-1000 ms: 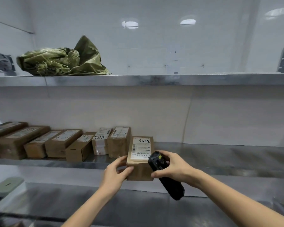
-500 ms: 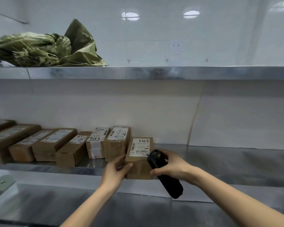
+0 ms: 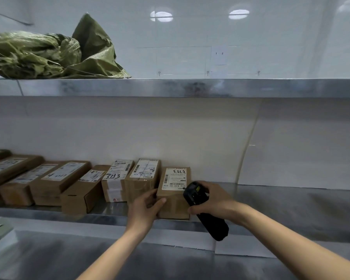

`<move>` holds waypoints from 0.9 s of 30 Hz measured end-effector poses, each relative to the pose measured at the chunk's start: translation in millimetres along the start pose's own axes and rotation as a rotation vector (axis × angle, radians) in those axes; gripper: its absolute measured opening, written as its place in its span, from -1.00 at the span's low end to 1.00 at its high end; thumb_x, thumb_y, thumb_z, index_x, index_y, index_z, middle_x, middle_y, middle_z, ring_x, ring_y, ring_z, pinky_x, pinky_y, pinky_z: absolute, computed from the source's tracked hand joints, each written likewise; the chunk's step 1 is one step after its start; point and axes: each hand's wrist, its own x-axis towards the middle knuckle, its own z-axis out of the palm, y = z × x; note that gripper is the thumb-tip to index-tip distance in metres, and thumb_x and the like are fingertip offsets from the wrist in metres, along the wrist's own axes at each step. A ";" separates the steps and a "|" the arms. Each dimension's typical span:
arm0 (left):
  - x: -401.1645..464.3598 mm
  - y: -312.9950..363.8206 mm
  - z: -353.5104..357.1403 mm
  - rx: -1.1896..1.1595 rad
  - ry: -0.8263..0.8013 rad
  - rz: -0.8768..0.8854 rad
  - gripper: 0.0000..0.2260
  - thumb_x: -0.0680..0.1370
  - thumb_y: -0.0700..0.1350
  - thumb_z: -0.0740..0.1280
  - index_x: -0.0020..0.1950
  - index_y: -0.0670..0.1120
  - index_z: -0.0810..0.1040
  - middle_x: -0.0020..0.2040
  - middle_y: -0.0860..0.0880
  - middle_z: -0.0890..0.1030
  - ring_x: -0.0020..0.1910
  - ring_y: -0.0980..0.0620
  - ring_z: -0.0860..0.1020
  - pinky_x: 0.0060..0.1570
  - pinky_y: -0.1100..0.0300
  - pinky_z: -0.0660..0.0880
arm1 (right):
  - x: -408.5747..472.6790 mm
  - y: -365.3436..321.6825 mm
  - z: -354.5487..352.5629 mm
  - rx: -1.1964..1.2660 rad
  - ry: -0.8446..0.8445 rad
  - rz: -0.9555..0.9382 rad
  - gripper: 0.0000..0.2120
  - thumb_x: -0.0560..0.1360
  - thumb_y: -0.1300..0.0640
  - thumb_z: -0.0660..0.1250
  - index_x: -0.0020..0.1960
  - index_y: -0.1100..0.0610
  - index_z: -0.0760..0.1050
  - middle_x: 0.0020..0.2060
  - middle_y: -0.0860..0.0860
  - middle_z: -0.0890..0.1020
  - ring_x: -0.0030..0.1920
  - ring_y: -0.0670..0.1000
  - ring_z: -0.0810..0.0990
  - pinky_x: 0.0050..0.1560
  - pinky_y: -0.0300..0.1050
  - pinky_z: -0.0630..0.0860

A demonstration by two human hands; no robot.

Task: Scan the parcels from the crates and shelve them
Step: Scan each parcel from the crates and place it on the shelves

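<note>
Steel shelving against a white wall, with a parcel going into the row.

On the middle shelf (image 3: 271, 201), the cardboard parcel (image 3: 173, 196) marked 3753 now stands on the steel near the front edge, just beside the row's right end, where a second ago it was held lower and further out (so this one looks scanned and nearly shelved, needing only a push back into line). The left hand (image 3: 144, 209) grips its left front corner, thumb across the front face. The right hand (image 3: 214, 201) is wrapped round a black handheld scanner (image 3: 205, 211) and touches the parcel's right side. Counted: eight parcels visible along this shelf including this one, one scanner, and one crumpled green woven sack (image 3: 55, 55) on the top shelf's left end.
</note>
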 end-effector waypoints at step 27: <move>-23.4 18.9 -21.5 0.186 0.103 -0.013 -0.58 0.45 0.16 0.52 0.27 0.12 0.60 -0.02 0.16 0.63 0.05 0.08 0.61 0.08 -0.06 0.64 | -28.7 -17.9 -6.1 -0.148 0.077 0.004 -0.54 0.34 0.11 0.61 0.10 -0.19 0.49 -0.04 -0.18 0.66 0.00 -0.08 0.67 0.03 -0.14 0.62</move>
